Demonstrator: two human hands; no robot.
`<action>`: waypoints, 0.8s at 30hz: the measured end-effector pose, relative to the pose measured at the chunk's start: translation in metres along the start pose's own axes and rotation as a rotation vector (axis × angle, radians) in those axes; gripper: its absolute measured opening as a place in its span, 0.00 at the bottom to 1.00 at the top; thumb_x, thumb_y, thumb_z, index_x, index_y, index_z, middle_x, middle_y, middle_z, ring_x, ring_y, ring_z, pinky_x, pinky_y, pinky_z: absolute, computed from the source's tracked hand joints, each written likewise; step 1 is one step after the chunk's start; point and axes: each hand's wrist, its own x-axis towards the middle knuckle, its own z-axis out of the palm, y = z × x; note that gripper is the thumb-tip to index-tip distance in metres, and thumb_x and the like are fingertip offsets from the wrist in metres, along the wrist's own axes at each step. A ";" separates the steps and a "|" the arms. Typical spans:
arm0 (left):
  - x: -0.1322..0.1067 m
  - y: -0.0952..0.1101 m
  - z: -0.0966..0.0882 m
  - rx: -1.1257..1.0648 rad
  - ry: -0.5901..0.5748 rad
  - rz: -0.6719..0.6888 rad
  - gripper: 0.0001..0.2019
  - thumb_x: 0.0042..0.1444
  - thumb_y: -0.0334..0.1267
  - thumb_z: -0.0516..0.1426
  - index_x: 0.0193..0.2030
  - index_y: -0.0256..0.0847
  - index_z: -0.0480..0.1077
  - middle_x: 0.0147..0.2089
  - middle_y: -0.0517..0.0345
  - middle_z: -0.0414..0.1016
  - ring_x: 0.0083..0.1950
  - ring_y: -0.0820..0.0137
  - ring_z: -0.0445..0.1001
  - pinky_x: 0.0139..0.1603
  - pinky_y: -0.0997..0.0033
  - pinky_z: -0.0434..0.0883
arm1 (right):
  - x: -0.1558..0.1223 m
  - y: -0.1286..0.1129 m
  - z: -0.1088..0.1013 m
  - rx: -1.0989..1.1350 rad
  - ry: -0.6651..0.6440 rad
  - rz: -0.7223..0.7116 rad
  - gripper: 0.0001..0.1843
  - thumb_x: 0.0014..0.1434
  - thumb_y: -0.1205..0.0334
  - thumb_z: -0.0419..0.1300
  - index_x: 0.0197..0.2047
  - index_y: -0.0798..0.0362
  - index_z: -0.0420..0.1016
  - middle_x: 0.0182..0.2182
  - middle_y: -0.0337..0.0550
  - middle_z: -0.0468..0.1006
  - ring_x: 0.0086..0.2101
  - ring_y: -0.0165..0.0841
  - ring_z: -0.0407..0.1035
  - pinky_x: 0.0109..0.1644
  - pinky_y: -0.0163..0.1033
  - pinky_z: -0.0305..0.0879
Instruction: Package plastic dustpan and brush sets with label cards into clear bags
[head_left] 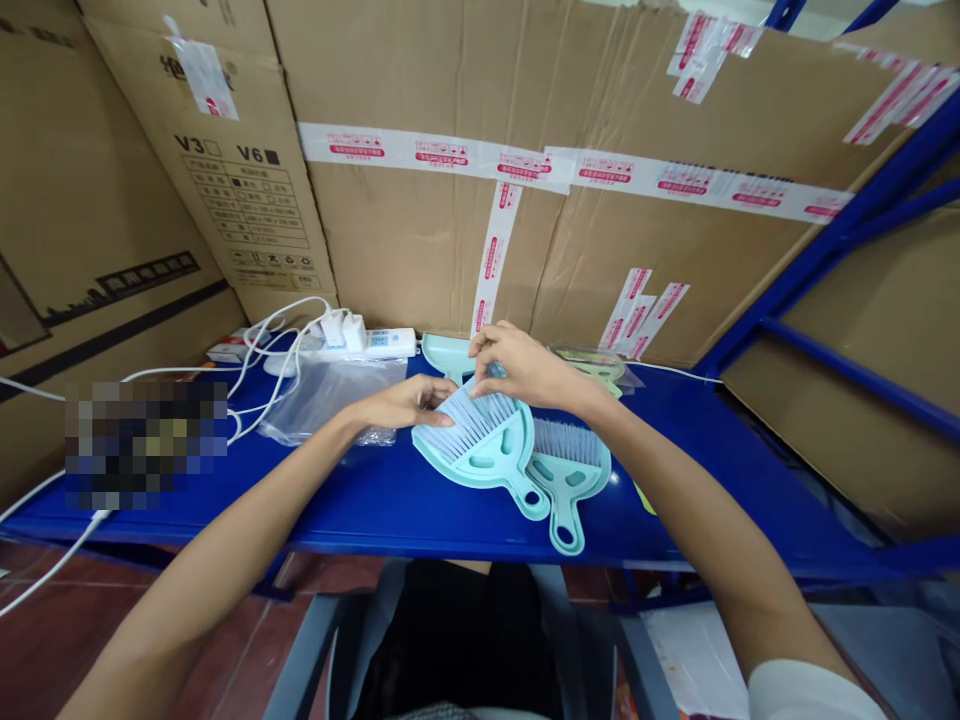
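Observation:
A mint-green hand brush (480, 440) with pale blue-grey bristles lies nested in a matching dustpan (456, 474), tilted above the blue table. My left hand (411, 402) grips the set at its left edge, thumb over the bristle side. At the far edge my right hand (517, 368) is closed, with thumb and fingertips at the bristle tips. Its exact hold there is partly hidden. Beneath and to the right rests a second mint brush and dustpan set (571, 470). Behind my hands another mint dustpan (441, 352) shows in part.
Clear plastic bags (341, 400) lie left of my hands on the blue table (360, 510). A white power strip (390, 343) with plugs and cables stands behind them. A green item in plastic (600, 372) is at the back right. Cardboard (420, 250) walls the rear; a blue frame (787, 280) rises right.

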 end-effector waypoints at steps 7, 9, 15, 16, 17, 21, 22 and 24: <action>-0.002 0.004 0.004 -0.146 0.137 -0.038 0.18 0.59 0.45 0.70 0.52 0.39 0.80 0.42 0.52 0.85 0.40 0.66 0.81 0.41 0.68 0.76 | 0.008 -0.003 0.000 0.098 -0.013 0.178 0.21 0.62 0.52 0.72 0.52 0.55 0.82 0.46 0.50 0.85 0.47 0.42 0.77 0.51 0.43 0.68; -0.004 0.006 0.003 -0.260 0.175 -0.085 0.21 0.56 0.42 0.72 0.55 0.38 0.80 0.43 0.52 0.85 0.41 0.67 0.81 0.43 0.69 0.76 | 0.006 0.001 -0.002 0.136 -0.099 0.198 0.19 0.59 0.51 0.73 0.48 0.54 0.85 0.40 0.48 0.86 0.44 0.42 0.79 0.48 0.42 0.69; -0.001 0.003 -0.003 -0.657 0.386 -0.053 0.26 0.67 0.58 0.62 0.58 0.36 0.78 0.47 0.43 0.85 0.46 0.62 0.83 0.46 0.66 0.78 | -0.031 0.039 0.000 0.572 0.034 0.328 0.16 0.54 0.47 0.76 0.33 0.52 0.86 0.29 0.42 0.84 0.31 0.33 0.75 0.35 0.39 0.66; 0.000 0.002 -0.002 -0.707 0.384 -0.031 0.28 0.67 0.60 0.60 0.58 0.35 0.77 0.50 0.41 0.84 0.48 0.59 0.84 0.48 0.63 0.79 | -0.039 0.046 0.003 0.654 0.137 0.379 0.18 0.52 0.45 0.77 0.33 0.52 0.85 0.29 0.42 0.84 0.31 0.34 0.75 0.34 0.39 0.67; 0.002 0.000 -0.001 -0.731 0.374 -0.023 0.29 0.67 0.61 0.60 0.59 0.35 0.76 0.52 0.39 0.84 0.50 0.57 0.84 0.50 0.60 0.80 | -0.046 0.053 0.007 0.728 0.253 0.430 0.20 0.50 0.44 0.78 0.33 0.52 0.84 0.30 0.43 0.85 0.31 0.34 0.75 0.34 0.39 0.68; 0.009 -0.002 0.016 -0.689 0.325 -0.120 0.30 0.64 0.53 0.67 0.66 0.39 0.70 0.56 0.39 0.82 0.50 0.54 0.86 0.47 0.55 0.82 | -0.065 0.072 0.025 0.940 0.668 0.546 0.27 0.41 0.40 0.81 0.30 0.51 0.78 0.29 0.40 0.83 0.31 0.33 0.75 0.34 0.37 0.70; 0.010 -0.002 0.021 -0.665 0.339 -0.141 0.30 0.63 0.50 0.69 0.66 0.39 0.69 0.55 0.40 0.83 0.47 0.54 0.87 0.45 0.56 0.83 | -0.069 0.074 0.030 0.979 0.711 0.562 0.29 0.40 0.40 0.82 0.30 0.51 0.75 0.28 0.39 0.82 0.29 0.32 0.74 0.33 0.36 0.69; 0.013 -0.003 0.029 -0.628 0.384 -0.157 0.27 0.62 0.46 0.70 0.63 0.36 0.72 0.51 0.41 0.84 0.41 0.58 0.87 0.40 0.61 0.84 | -0.074 0.076 0.038 1.062 0.703 0.601 0.32 0.38 0.38 0.82 0.29 0.50 0.71 0.26 0.35 0.80 0.27 0.31 0.72 0.30 0.35 0.67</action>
